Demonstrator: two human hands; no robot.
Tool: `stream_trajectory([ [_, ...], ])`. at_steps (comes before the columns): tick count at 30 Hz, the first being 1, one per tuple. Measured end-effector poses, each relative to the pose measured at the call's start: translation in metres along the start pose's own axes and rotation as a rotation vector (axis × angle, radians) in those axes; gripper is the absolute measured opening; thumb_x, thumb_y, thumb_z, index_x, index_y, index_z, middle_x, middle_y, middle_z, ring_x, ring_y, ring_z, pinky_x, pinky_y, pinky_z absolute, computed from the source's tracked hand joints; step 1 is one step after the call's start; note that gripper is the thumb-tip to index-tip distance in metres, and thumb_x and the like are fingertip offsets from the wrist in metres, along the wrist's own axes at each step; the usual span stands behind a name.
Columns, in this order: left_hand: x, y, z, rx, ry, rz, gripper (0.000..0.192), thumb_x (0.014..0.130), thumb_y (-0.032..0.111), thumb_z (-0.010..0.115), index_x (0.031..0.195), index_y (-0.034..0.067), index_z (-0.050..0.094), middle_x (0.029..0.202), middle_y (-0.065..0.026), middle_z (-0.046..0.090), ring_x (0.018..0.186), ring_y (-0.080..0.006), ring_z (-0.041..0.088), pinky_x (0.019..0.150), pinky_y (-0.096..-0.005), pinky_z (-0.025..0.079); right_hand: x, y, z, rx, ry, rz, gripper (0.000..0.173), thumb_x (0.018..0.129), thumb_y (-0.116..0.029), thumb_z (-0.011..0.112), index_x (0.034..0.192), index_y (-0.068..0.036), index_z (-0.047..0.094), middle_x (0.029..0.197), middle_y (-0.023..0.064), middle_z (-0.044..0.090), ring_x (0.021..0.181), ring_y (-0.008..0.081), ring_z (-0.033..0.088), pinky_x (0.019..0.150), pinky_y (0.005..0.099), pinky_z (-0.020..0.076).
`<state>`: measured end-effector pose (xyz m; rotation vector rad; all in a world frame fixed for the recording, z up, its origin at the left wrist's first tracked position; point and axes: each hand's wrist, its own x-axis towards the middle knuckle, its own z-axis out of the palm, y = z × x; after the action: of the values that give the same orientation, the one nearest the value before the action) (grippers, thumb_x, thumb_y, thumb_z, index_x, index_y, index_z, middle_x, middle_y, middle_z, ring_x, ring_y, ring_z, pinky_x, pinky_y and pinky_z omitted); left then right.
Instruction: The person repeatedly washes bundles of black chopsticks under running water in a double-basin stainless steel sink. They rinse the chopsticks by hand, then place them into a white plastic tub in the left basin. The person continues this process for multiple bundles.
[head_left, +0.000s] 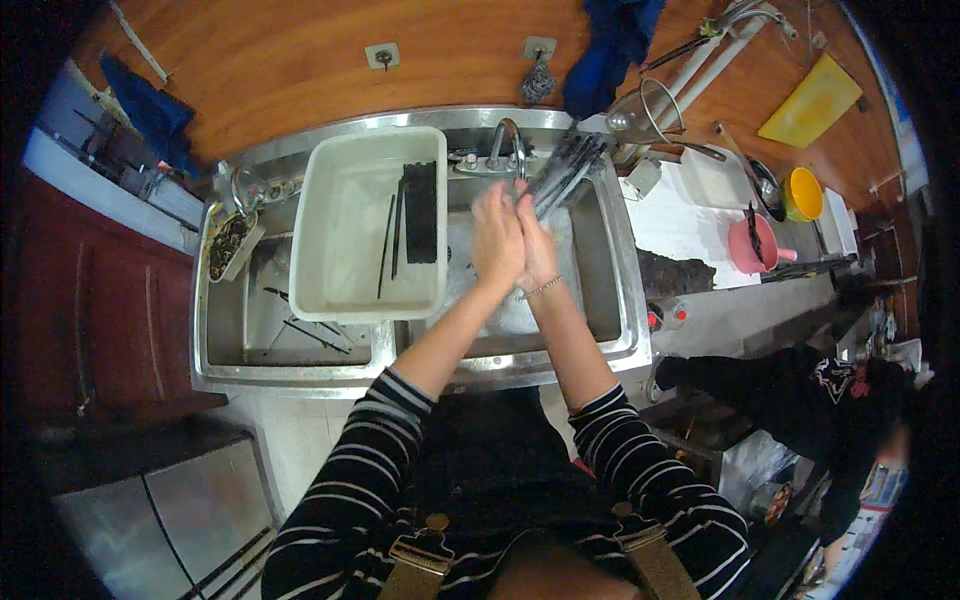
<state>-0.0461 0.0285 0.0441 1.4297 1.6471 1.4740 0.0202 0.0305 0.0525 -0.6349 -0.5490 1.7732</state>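
My left hand (497, 244) and my right hand (540, 251) are pressed palm to palm over the right sink basin (600, 262), just below the chrome faucet (508, 139). A blurred bundle of thin dark sticks, which look like chopsticks (574, 169), juts from between my hands towards the upper right; its lower end is hidden by them. Left of my hands, a pale plastic tub (304, 225) rests across the sink, holding water, a black slotted rack or strip (421, 214) and several loose dark sticks (386, 247).
More dark sticks (315, 335) lie in the left basin (232, 349). A container of scraps (232, 247) stands at its corner. On the right counter are a pink pot (750, 244), a yellow bowl (804, 193) and a clear tray (712, 176). A person in dark clothes (787, 397) is at the right.
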Motion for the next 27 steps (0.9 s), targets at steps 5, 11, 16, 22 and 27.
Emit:
stream_trajectory([
  [5, 0.002, 0.021, 0.007, -0.557, -0.023, -0.146, 0.044, 0.092, 0.023, 0.034, 0.131, 0.004, 0.039, 0.136, -0.0171, 0.035, 0.126, -0.0289, 0.033, 0.105, -0.0347, 0.023, -0.015, -0.004, -0.003, -0.023, -0.099, -0.016, 0.054, 0.094, -0.045, 0.037, 0.133, -0.008, 0.038, 0.134, 0.004, 0.043, 0.121, 0.0186, 0.04, 0.102, 0.0347, 0.0286],
  [11, -0.013, 0.034, 0.015, -0.096, -0.156, 0.006, 0.05, 0.096, 0.035, 0.024, 0.139, 0.01, 0.026, 0.144, -0.0228, 0.017, 0.134, -0.0336, 0.019, 0.108, -0.0398, 0.019, -0.023, -0.018, -0.017, 0.131, -0.048, -0.004, 0.057, 0.094, -0.045, 0.036, 0.135, -0.005, 0.033, 0.138, 0.0035, 0.037, 0.124, 0.0181, 0.036, 0.104, 0.0339, 0.0263],
  [16, -0.015, 0.031, 0.026, 0.171, -0.217, -0.178, 0.059, 0.094, 0.042, 0.027, 0.142, 0.008, 0.019, 0.144, -0.0257, 0.015, 0.134, -0.0361, 0.016, 0.106, -0.0449, 0.019, -0.038, -0.018, -0.017, 0.01, -0.12, 0.007, 0.065, 0.091, -0.053, 0.035, 0.137, -0.007, 0.029, 0.139, 0.0046, 0.035, 0.124, 0.0201, 0.036, 0.103, 0.0348, 0.0285],
  [22, -0.026, 0.028, 0.027, -0.259, -0.108, -0.16, 0.061, 0.095, 0.039, 0.028, 0.141, 0.001, 0.015, 0.145, -0.0225, 0.015, 0.134, -0.0356, 0.015, 0.108, -0.038, 0.015, -0.039, -0.02, -0.02, -0.064, -0.067, -0.057, 0.06, 0.092, -0.048, 0.037, 0.136, -0.006, 0.032, 0.138, 0.006, 0.036, 0.126, 0.0208, 0.036, 0.105, 0.0354, 0.0265],
  [27, -0.019, 0.025, 0.025, -0.053, -0.105, 0.001, 0.062, 0.094, 0.036, 0.031, 0.141, 0.001, 0.01, 0.144, -0.0249, 0.015, 0.131, -0.0422, 0.018, 0.107, -0.0421, 0.018, -0.029, -0.014, -0.023, 0.072, -0.354, -0.065, 0.052, 0.094, -0.039, 0.038, 0.135, -0.006, 0.034, 0.136, 0.0067, 0.039, 0.123, 0.0205, 0.038, 0.103, 0.0345, 0.0287],
])
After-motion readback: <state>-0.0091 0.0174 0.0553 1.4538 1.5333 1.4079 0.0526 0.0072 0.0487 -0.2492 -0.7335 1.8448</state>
